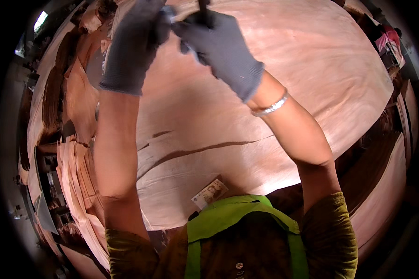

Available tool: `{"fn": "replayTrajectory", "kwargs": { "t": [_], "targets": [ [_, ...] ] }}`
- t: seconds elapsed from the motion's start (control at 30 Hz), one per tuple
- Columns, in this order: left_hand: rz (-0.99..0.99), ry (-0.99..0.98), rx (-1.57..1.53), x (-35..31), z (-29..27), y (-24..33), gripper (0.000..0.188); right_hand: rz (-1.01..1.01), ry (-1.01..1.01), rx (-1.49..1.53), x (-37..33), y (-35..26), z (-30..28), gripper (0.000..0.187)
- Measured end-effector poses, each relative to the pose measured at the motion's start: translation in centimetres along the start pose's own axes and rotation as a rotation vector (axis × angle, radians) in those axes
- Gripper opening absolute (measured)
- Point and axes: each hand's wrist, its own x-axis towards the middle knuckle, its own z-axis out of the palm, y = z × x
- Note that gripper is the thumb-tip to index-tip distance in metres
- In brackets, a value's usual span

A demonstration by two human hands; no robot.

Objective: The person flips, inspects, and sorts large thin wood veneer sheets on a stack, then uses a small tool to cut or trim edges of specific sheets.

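Note:
My gloved hands are raised together at the top, above a broad pinkish-tan sheet of wood veneer (274, 83). My left hand (137, 44), in a grey knit glove, is closed with its fingers blurred and partly hidden. A small pale bluish thing (169, 13) shows between the hands, too blurred to name. My right hand (223, 49), in a matching glove, has its fingers bent around a dark narrow object (203, 6) that sticks up past the top edge. The veneer has a long dark split (195, 150) running across its near part.
A small banknote-like paper (210, 193) lies on the near edge of the veneer, by my green apron strap (237, 209). Stacks of veneer sheets (77, 172) stand at the left, and more sheets (381, 181) at the right. A pink cloth-like item (390, 42) lies far right.

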Motion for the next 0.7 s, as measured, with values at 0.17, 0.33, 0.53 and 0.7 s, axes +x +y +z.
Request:
{"fn": "replayTrajectory", "kwargs": {
  "t": [0.17, 0.33, 0.53, 0.7],
  "targets": [
    [-0.914, -0.211, -0.712, -17.8, 4.6, 6.5, 0.033, 0.456, -0.022, -0.102, -9.6, 7.7, -5.4, 0.021],
    [-0.646, -0.602, -0.571, -29.1, 3.8, 19.5, 0.042, 0.963, 0.203, -0.094, -28.2, 16.8, -12.2, 0.016],
    [-0.090, -0.717, -0.725, -27.3, 7.3, 28.4, 0.060, 0.990, 0.493, 0.158, -36.9, 22.1, -13.3, 0.011],
    [-0.243, -0.817, -0.593, -31.1, 8.4, 28.3, 0.055, 1.033, 0.417, -0.037, -36.1, 23.3, -14.0, 0.016]
  ]
}}
